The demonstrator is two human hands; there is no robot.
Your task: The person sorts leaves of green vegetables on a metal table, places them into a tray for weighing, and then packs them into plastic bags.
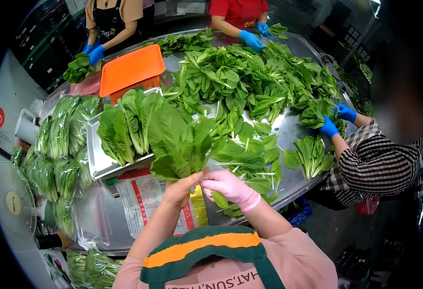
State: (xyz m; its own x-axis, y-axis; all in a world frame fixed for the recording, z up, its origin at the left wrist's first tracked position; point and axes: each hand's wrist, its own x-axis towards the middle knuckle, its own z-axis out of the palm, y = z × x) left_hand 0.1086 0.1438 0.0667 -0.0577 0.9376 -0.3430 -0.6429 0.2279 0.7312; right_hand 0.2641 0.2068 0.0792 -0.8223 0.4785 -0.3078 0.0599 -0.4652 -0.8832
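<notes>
My bare left hand (184,188) is closed around the base of a bunch of leafy greens (177,141), whose leaves point up and away from me. My right hand (229,188), in a pink glove, touches the base of the same bunch, its fingers pinched close beside my left hand; a small leaf (219,199) hangs just under them. Left of the bunch, more heads of greens (128,126) lie on a metal tray (95,159). Loose leaves (247,159) are scattered on the metal table (211,213) to the right, and a large heap of greens (226,72) lies beyond.
Bagged greens (59,144) are stacked at left near a fan (12,202) and a white jug (26,126). An orange lid (133,68) rests behind the tray. Printed plastic sheeting (143,202) lies before me. Blue-gloved co-workers handle greens across the table and at right.
</notes>
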